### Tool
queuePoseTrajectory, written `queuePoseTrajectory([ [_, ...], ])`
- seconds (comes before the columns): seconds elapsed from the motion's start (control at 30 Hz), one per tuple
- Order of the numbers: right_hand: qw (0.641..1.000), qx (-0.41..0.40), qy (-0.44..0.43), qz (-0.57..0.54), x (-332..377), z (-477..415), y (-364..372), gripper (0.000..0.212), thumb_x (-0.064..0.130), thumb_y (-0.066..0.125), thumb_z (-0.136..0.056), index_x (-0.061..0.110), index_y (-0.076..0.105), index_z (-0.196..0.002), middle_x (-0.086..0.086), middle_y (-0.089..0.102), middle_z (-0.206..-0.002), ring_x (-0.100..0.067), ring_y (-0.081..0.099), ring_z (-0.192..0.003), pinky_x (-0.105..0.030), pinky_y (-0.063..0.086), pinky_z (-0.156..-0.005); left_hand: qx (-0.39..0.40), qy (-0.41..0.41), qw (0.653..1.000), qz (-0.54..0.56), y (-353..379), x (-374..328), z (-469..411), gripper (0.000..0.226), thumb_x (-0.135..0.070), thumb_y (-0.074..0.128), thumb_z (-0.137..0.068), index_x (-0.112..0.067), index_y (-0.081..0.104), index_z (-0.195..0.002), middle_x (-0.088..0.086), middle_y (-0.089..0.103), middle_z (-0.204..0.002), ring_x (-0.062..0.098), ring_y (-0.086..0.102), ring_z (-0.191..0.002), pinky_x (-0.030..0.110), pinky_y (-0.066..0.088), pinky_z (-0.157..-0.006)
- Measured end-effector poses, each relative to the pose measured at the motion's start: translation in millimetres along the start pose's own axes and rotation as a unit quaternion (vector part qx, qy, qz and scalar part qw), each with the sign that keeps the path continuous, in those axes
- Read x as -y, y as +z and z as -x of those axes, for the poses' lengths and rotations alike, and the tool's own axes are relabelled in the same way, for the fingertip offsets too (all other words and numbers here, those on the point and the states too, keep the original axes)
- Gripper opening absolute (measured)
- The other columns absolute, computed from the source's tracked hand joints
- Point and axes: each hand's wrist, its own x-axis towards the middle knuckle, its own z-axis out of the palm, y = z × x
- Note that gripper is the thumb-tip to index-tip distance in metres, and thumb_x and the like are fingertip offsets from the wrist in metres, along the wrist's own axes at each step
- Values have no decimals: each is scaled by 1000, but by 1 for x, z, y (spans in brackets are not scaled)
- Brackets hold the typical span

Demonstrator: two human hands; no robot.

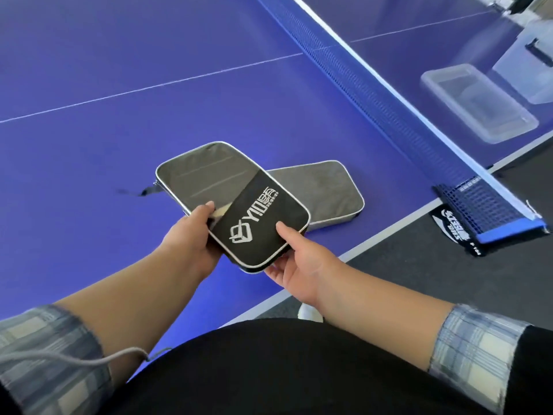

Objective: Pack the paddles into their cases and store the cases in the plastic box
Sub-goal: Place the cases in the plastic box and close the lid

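Above the blue surface [89,85], both hands, left [191,238] & right [296,265], grip the black case [230,202], w/ the plastic box [475,103] past the net [404,115] likely next.

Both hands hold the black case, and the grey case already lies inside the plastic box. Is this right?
Not quite. Both hands, left and right, hold the black case, but the head view shows the grey case on the table, not inside the plastic box.
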Motion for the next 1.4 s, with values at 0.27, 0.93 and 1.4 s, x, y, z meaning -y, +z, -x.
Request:
queuePoseTrajectory([
  [0.27, 997, 53, -36, 41, 80, 0, -55, 34, 3, 61, -96, 18, 63, -125, -7, 77, -110, -24, 76, -93, -37, 63, -70, 50, 17, 998, 25, 81, 41, 5, 33, -19, 63, -95, -6, 60, -126, 10, 75, -107, 23, 74, -87, 35, 62, -74],
  [0.93, 834, -36, -116, 538, 223, -92, -145, 30, 41, 68, -87, 27, 59, -113, 9, 68, -108, -16, 63, -105, -31, 49, -80, -154, 41, 943, -291, 86, 63, -43, 39, -41, 69, -88, -39, 52, -123, 0, 72, -102, 19, 74, -81, 32, 61, -72],
  [1.4, 863, -129, -82, 482, 190, -108, -146, 53, 52, 53, -89, 47, 39, -140, 18, 65, -115, -15, 62, -110, -47, 51, -100, -142, 76, 879, -449, 74, 39, -96, 20, -53, 58, -87, -34, 55, -92, -9, 66, -98, 22, 63, -86, 36, 53, -67],
])
